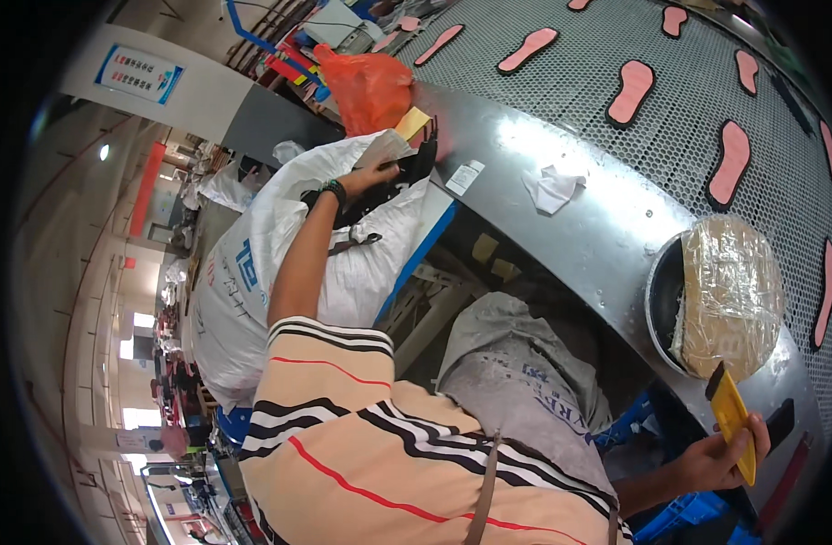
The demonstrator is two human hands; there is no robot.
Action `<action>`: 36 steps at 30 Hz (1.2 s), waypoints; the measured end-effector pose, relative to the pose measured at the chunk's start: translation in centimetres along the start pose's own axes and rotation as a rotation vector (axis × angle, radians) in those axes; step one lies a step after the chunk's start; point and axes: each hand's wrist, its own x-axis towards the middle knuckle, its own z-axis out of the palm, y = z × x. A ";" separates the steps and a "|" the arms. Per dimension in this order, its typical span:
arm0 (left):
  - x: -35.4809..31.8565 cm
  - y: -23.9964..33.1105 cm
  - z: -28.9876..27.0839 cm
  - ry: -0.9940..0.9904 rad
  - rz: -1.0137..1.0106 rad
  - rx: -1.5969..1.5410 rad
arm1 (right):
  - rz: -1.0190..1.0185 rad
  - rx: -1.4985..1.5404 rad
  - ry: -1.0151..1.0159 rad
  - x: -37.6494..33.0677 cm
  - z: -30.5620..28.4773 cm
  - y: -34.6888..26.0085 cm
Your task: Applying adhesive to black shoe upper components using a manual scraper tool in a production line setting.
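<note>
Two hands, two different grips. Your right hand (pixel 717 459), near and to the right, has its fingers (pixel 759 434) curled tight around a yellow scraper (pixel 732 416), whose dark tip sits just beside the black bowl (pixel 663 295) with its plastic-wrapped lump (pixel 732 295). Your left hand (pixel 366 177) reaches far into the open white sack (pixel 252 272), fingers closed on dark pieces (pixel 407 173); how firmly, you cannot tell. With your body turned left, the scraper hand is unwatched: it could knock the bowl off the steel rim (pixel 561 227). The left pull could spill pieces from the sack. Pink soles (pixel 631 91) lie on the perforated belt beyond.
</note>
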 end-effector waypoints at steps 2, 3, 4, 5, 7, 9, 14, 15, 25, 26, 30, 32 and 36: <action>-1.1 1.8 2.8 -0.159 0.100 0.186 | 0.029 0.027 -0.002 -0.1 0.3 0.3; -1.1 2.8 5.3 -0.023 0.198 0.245 | 0.055 0.059 0.011 -0.2 0.5 0.5; -1.1 3.7 6.8 0.038 0.149 0.407 | 0.070 0.100 0.002 -0.3 0.5 0.7; -1.1 4.4 9.1 0.145 0.052 0.577 | 0.067 0.121 -0.012 -0.5 0.5 0.9; -0.8 5.3 11.4 0.252 0.056 0.560 | 0.033 0.179 -0.083 -0.7 0.4 1.3; -0.5 6.3 11.5 0.260 0.010 0.577 | 0.029 0.166 -0.072 -0.8 0.3 1.3; 0.6 12.1 8.3 0.444 0.215 -0.009 | 0.043 0.147 -0.021 -0.6 1.0 0.1; 1.2 14.0 8.7 0.536 0.348 0.028 | 0.050 0.145 -0.003 -0.6 1.3 -0.3; 8.6 17.0 16.2 0.436 0.585 0.075 | 0.075 0.147 0.045 -1.4 2.8 -4.0; 9.0 16.6 15.1 0.455 0.604 0.034 | 0.096 0.122 0.034 -1.5 3.0 -4.0; 7.4 20.3 6.2 0.702 0.677 -0.045 | 0.109 0.160 -0.073 -1.4 4.5 -3.9; 2.2 22.8 2.2 0.958 0.954 0.067 | 0.128 0.218 -0.139 -1.4 5.4 -3.9; -11.7 26.1 5.4 0.206 1.015 -1.405 | 0.197 0.205 -0.196 -1.6 6.5 -3.5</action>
